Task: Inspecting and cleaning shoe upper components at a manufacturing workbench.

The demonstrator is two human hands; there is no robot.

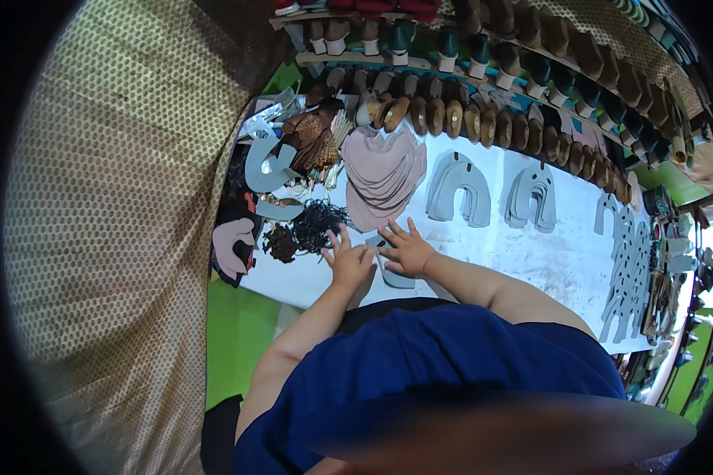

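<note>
Near the front edge of the white table, my left hand [347,263] lies with fingers spread beside a tangle of black cords [318,223]. My right hand [408,250], fingers apart, rests on or just over a curved grey shoe-upper piece [398,279] at the edge. Part of that piece is hidden by my hands. Just beyond my fingers is a fanned stack of pink upper pieces [376,170]. Two stacks of grey U-shaped uppers, a left one [458,192] and a right one [531,198], lie further right.
Wooden shoe lasts [454,119] line the table's back, below shelves of heeled shoes [401,39]. Brown material [309,138], a dark brown bundle [280,243] and loose grey pieces [263,162] crowd the left. More grey uppers [627,261] cover the right end. A patterned curtain [127,237] hangs left.
</note>
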